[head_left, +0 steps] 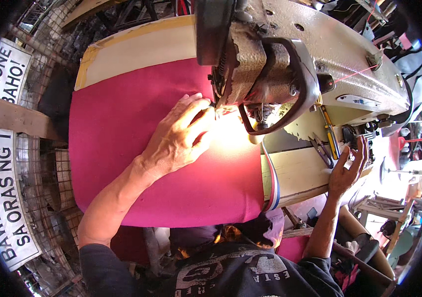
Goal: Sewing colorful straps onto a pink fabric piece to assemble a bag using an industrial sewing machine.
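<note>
A wide magenta cloth point(122, 119) lies across the bed of an industrial sewing machine point(339, 44), hanging over the near edge. My left hand point(181, 131) rests on it, fingers stretched toward the brightly lit needle area and thumb apart. The sewing head hides part of the fingertips and the needle. To the right, my right hand point(348, 171) is raised over the table's right part with its fingers spread, holding nothing. Just left of that hand are a yellow-handled screwdriver point(329, 131) and thread snips point(322, 151). A striped ribbon point(273, 183) hangs at the cloth's right edge.
Behind the cloth, a pale board with yellowed edges point(136, 47) shows. A dark curved guard point(310, 81) juts from the sewing head, and red thread point(354, 74) runs along the machine. Wire mesh point(30, 163) with a white sign point(10, 198) stands at left. Cluttered wooden furniture point(384, 210) is at right.
</note>
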Motion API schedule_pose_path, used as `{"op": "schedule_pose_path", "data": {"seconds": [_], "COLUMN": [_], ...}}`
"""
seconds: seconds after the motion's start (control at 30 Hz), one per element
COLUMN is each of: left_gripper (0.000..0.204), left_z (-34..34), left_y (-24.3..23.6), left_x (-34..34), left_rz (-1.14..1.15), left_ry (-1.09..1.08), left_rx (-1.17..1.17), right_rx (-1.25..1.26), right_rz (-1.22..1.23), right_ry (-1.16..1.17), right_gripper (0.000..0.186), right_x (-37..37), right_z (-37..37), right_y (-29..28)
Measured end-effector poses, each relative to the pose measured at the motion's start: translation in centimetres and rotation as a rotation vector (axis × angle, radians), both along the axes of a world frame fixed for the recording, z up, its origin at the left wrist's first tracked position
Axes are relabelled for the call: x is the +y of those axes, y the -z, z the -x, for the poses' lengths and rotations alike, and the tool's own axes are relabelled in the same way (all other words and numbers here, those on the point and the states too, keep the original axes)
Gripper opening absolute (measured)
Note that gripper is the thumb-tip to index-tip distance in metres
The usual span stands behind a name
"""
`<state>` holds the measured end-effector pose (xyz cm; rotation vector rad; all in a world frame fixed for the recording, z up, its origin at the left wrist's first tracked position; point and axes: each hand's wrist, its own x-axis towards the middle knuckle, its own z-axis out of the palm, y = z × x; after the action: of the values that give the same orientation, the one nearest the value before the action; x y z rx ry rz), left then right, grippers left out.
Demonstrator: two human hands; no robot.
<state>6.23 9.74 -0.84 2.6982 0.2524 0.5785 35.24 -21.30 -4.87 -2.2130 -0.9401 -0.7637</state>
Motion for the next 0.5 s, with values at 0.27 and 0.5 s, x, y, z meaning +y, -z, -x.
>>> {"op": "schedule_pose_path", "data": {"seconds": [0.27,0.5], "left_gripper": [0.035,0.036], "left_z": [0.2,0.2], "left_y": [0.3,0.7], "left_x": [0.0,0.3], "left_rz": [-0.03,-0.096], "left_ry": [-0.016,-0.001], "left_rx": [0.02,-0.049], "right_rx": [-0.148,0.418], "right_rz": [-0.027,0.077], "right_ry": [0.073,-0.324], "right_gripper": [0.041,0.054], "right_x": [-0.4,-3.4], "right_z": [-18.5,-35.3], "right_y": [-17.1,-15.8]}}
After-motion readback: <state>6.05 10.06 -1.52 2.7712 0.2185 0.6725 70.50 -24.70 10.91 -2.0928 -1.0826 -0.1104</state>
